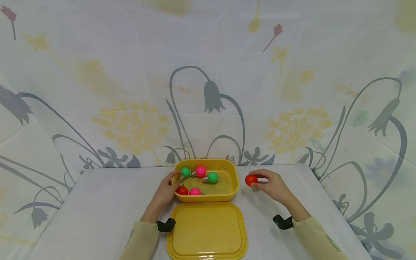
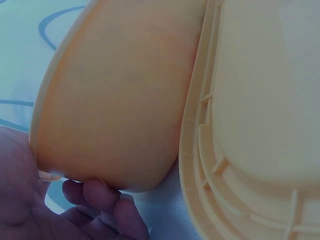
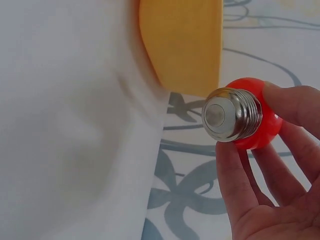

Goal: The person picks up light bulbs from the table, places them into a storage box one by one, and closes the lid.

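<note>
My right hand (image 1: 271, 185) holds a red light bulb (image 1: 251, 180) to the right of the yellow tub (image 1: 234, 180). In the right wrist view, the bulb's metal screw base (image 3: 232, 115) points away from the fingers, which pinch the red globe. At the tub's left end my left hand (image 1: 166, 190) grips the rim, thumb and fingers on either side of the wall (image 2: 115, 100). Inside the tub lie two green bulbs (image 1: 212, 177), two pink bulbs (image 1: 200, 171) and a red bulb (image 1: 182, 190).
A flat yellow lid (image 1: 207, 231) lies on the white table (image 1: 107, 202), right in front of the tub. Behind the table hangs a flower-printed cloth (image 1: 208, 43), which also covers the sides.
</note>
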A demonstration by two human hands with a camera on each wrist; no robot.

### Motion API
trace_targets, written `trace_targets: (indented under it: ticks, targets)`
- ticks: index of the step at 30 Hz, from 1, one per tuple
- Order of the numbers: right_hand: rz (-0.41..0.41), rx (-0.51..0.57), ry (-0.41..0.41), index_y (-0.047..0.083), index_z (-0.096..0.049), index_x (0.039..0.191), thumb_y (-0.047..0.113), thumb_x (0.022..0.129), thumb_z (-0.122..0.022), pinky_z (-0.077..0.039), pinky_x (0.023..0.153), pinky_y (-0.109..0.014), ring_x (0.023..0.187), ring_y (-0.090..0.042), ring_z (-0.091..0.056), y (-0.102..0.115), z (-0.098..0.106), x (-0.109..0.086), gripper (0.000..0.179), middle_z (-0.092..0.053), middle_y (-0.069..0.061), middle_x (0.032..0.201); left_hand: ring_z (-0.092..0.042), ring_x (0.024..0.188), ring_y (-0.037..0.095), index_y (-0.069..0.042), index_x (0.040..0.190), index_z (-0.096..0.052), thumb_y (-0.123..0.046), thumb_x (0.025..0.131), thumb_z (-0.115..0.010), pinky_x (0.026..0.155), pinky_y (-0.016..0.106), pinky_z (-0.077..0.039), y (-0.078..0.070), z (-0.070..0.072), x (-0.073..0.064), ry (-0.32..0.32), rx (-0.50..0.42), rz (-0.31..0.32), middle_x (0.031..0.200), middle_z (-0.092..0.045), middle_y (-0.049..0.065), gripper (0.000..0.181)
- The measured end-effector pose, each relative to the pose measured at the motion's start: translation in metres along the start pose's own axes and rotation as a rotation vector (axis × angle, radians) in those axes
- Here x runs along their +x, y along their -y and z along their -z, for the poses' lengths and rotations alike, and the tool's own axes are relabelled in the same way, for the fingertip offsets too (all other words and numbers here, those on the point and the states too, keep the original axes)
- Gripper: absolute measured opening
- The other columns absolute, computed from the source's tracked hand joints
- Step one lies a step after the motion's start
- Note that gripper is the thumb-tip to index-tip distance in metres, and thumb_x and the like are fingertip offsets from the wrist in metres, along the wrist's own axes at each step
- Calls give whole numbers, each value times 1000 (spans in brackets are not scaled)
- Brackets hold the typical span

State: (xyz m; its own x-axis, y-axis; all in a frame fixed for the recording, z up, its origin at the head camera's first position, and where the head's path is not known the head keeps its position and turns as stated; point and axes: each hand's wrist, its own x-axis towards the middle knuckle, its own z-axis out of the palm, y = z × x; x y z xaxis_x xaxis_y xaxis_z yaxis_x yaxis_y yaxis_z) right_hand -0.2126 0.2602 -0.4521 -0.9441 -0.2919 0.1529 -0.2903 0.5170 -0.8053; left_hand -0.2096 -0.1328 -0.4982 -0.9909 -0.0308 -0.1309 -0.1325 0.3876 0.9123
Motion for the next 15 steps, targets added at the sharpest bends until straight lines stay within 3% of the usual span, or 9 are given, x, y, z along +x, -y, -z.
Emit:
trace_targets:
  ticks: [7, 15]
  targets:
    - [9, 13, 13, 3, -69, 118, 6, 84, -79, -55, 84, -34, 103, -31, -64, 4, -3, 3, 36, -65, -14, 118, -34, 137, 45, -19, 145, -51, -11, 97, -53, 107, 61, -31, 1, -1, 2, 0, -2, 0, 153, -36, 24, 49]
    - [0, 17, 33, 3, -68, 120, 9, 85, -78, -55, 84, -35, 104, -32, -64, 10, -6, 6, 36, -65, -14, 118, -46, 115, 35, -20, 145, -51, -11, 95, -54, 102, 53, -42, 2, -2, 2, -7, 8, -4, 144, -45, 21, 51]
